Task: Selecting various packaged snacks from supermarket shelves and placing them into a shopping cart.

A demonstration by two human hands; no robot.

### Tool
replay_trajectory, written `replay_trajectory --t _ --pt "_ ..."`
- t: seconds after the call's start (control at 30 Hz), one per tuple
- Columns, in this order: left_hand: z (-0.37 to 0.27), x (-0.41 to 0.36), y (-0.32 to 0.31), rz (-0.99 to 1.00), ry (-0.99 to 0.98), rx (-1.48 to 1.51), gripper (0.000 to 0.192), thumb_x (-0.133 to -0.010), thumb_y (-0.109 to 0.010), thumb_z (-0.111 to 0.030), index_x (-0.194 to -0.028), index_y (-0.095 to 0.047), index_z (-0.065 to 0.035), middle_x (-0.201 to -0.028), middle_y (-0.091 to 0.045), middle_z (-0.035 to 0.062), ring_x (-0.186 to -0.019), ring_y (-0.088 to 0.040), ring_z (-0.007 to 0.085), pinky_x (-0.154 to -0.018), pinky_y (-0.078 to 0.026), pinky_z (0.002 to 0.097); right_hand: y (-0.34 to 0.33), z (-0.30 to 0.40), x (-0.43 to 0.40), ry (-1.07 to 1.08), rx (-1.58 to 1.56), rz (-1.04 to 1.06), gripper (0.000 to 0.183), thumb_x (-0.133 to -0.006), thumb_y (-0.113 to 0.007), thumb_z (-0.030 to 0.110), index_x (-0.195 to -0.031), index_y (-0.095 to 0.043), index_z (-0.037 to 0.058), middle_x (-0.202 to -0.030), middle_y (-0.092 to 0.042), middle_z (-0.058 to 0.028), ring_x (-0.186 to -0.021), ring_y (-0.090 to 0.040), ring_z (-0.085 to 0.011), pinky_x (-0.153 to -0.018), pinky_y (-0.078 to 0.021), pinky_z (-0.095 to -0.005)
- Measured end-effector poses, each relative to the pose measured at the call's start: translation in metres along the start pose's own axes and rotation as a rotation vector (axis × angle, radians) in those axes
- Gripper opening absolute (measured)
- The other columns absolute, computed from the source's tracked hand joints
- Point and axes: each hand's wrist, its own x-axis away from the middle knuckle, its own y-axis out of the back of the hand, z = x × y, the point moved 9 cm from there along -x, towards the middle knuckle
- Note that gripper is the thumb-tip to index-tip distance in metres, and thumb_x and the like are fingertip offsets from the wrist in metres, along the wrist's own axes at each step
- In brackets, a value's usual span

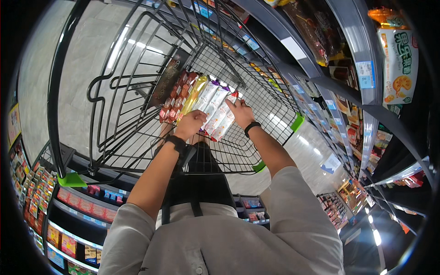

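A row of long snack packets lies side by side in a black wire shopping cart (247,147). From left to right come brown packets (178,98), a yellow packet (194,96), white packets with purple ends (207,92) and white packets with red ends (220,118). My left hand (190,123), fingers curled, is at the near end of the yellow and white packets; its grip is hidden. At the row's right side, my right hand (242,113) has its thumb and fingers around the upper end of a red-ended packet. Each wrist wears a black band.
A dark brown flat package (168,80) stands at the row's left. Shelves of packaged food (367,79) run close along the cart's right side. More stocked shelves (79,213) are at lower left. Grey tiled floor (89,44) shows beyond the black cart handle (55,86).
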Motion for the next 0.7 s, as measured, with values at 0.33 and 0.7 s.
replay_trajectory --t 0.33,0.7 --pt "-0.002 0.004 -0.011 0.097 0.071 -0.289 0.026 -0.089 -0.055 -0.021 -0.103 -0.066 -0.0016 -0.088 -0.068 0.0086 -0.082 -0.063 0.0152 -0.077 -0.049 0.0274 0.038 0.032 0.016 0.006 0.392 -0.458 0.034 -0.083 -0.056 0.016 -0.117 -0.053 0.0155 -0.146 -0.032 -0.0128 -0.131 -0.031 -0.0374 -0.101 -0.034 -0.0491" --pt "-0.019 0.007 0.014 0.189 0.056 -0.065 0.027 -0.093 -0.047 -0.009 -0.111 -0.059 0.0062 -0.102 -0.065 0.0121 -0.097 -0.063 0.0179 -0.084 -0.049 0.0286 0.0 0.004 0.026 -0.167 0.084 -0.24 0.097 -0.074 -0.057 -0.012 -0.15 -0.017 0.0326 -0.156 -0.002 -0.0172 -0.119 -0.046 -0.0346 -0.062 -0.0574 -0.0252"
